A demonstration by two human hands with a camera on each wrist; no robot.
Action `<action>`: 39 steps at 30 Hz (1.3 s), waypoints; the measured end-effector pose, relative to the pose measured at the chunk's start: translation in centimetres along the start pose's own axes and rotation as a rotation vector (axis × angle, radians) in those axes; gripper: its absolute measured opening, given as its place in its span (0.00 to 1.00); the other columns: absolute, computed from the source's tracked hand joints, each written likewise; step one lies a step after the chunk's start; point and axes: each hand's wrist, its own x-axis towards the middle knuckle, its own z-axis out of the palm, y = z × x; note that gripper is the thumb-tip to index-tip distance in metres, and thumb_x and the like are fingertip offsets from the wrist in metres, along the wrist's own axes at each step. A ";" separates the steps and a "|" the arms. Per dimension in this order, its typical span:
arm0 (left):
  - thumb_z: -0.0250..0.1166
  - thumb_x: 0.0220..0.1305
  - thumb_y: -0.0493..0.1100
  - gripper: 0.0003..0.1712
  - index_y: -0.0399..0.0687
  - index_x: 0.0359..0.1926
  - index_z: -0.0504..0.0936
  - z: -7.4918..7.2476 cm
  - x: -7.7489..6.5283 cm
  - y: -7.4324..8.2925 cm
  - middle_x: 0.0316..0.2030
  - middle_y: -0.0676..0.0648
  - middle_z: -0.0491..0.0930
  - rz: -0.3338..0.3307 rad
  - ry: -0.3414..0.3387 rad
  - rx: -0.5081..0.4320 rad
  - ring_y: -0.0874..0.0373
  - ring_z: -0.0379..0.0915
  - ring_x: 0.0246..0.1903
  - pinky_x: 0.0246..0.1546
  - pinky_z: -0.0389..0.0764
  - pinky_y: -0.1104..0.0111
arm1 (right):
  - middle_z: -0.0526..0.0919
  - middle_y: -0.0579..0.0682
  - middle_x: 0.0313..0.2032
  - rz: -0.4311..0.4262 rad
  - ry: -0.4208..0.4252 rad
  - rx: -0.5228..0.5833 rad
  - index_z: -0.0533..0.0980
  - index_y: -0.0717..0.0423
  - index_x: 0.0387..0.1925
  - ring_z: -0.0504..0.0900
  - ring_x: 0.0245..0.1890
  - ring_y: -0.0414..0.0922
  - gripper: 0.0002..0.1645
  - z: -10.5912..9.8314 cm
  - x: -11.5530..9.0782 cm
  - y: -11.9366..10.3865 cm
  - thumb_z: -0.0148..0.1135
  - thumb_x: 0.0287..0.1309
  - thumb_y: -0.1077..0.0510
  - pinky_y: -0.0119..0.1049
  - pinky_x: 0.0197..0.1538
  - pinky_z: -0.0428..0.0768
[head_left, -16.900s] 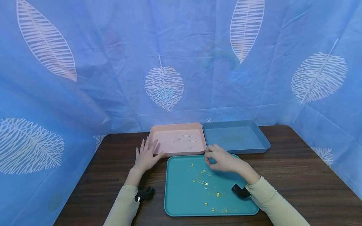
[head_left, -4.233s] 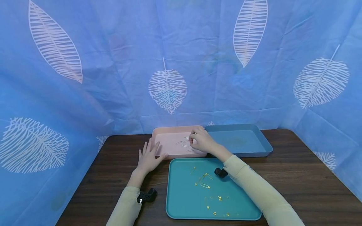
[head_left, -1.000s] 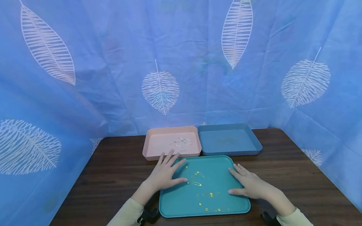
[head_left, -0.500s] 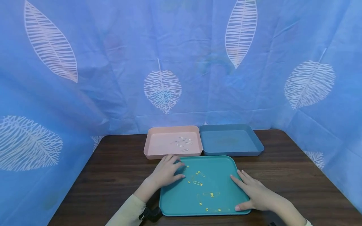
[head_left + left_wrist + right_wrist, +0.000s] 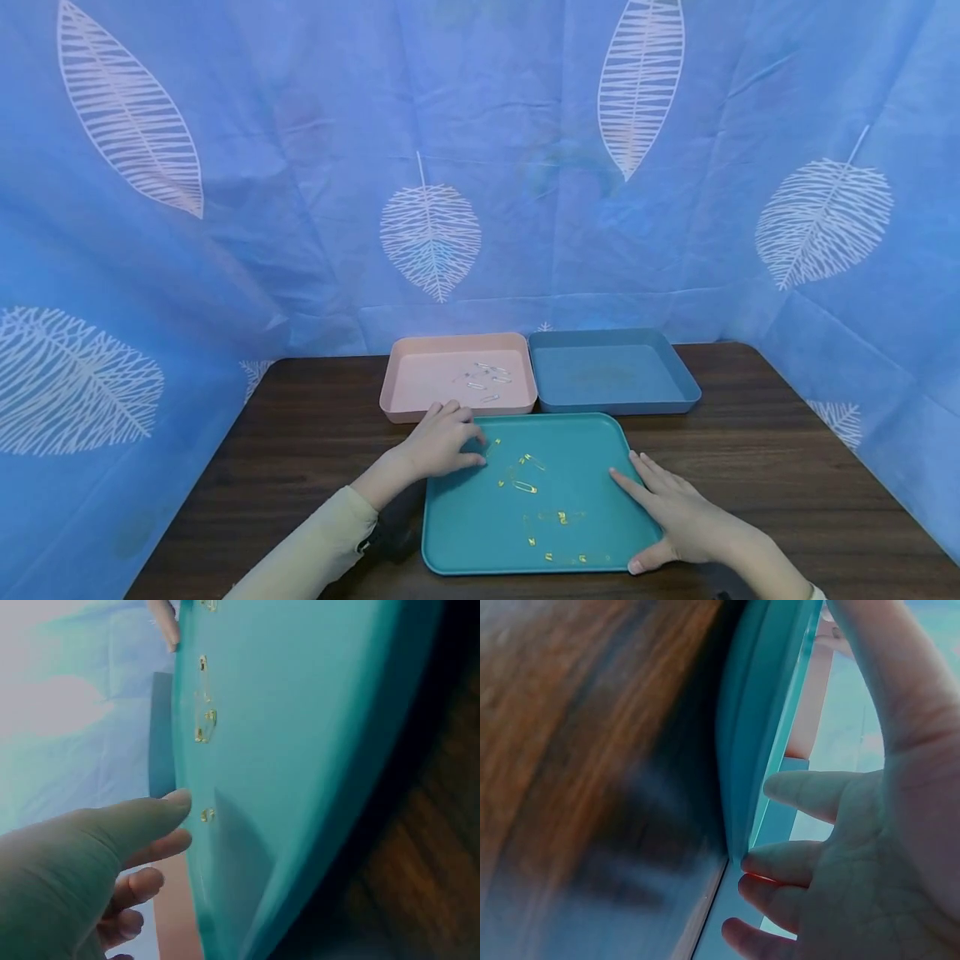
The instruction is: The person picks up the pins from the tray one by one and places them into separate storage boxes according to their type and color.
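Note:
My left hand (image 5: 442, 442) hovers at the far left corner of the teal tray (image 5: 592, 467), fingers loosely bent. Its thumb and forefinger stand apart with nothing between them, close to a gold safety pin (image 5: 493, 447); the left wrist view shows that pin (image 5: 207, 815) just off the thumb tip. My right hand (image 5: 682, 517) lies along the tray's right edge, fingers spread and straight, thumb near the front right corner. Several more gold safety pins (image 5: 525, 487) lie scattered over the tray. Silver safety pins (image 5: 477, 386) lie in the pink tray (image 5: 423, 375) behind.
A blue tray (image 5: 615, 375) stands at the back right, beside the pink one, with nothing visible in it. All three sit on a dark wooden table (image 5: 315, 450). A blue leaf-patterned cloth (image 5: 525, 250) hangs behind and at the sides.
My right hand has gone from the pink tray to the teal tray's right edge. The left has shifted from the pink tray to the teal tray's corner. More silver pins are in the pink tray.

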 end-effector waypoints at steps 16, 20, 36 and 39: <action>0.72 0.56 0.52 0.06 0.59 0.28 0.87 1.6 1.6 1.5 0.32 0.55 0.79 -0.161 0.037 -0.081 0.61 0.62 0.31 0.35 0.56 0.66 | 0.45 0.76 0.72 -0.008 0.015 -0.016 0.55 0.63 0.73 0.47 0.71 0.75 0.69 0.0 -0.2 -0.2 0.71 0.39 0.29 0.76 0.59 0.55; 0.71 0.57 0.48 0.05 0.56 0.27 0.87 1.4 1.8 1.8 0.31 0.54 0.79 -0.163 0.006 -0.106 0.61 0.64 0.32 0.34 0.57 0.67 | 0.46 0.76 0.72 -0.009 0.014 -0.019 0.55 0.64 0.73 0.47 0.70 0.75 0.68 0.0 -0.2 -0.2 0.71 0.39 0.29 0.76 0.59 0.55; 0.71 0.55 0.46 0.12 0.57 0.18 0.81 0.3 2.8 2.0 0.27 0.57 0.74 -0.152 -0.083 -0.100 0.62 0.61 0.29 0.34 0.58 0.67 | 0.46 0.75 0.72 -0.004 0.008 -0.043 0.55 0.63 0.73 0.48 0.71 0.74 0.68 0.0 -0.1 -0.3 0.69 0.40 0.27 0.75 0.60 0.55; 0.71 0.53 0.47 0.12 0.58 0.17 0.80 0.3 3.0 2.0 0.26 0.58 0.73 -0.137 -0.082 -0.107 0.62 0.61 0.29 0.33 0.58 0.68 | 0.45 0.75 0.73 0.008 0.004 -0.026 0.54 0.63 0.73 0.47 0.71 0.74 0.69 0.0 -0.1 -0.4 0.69 0.39 0.27 0.75 0.61 0.54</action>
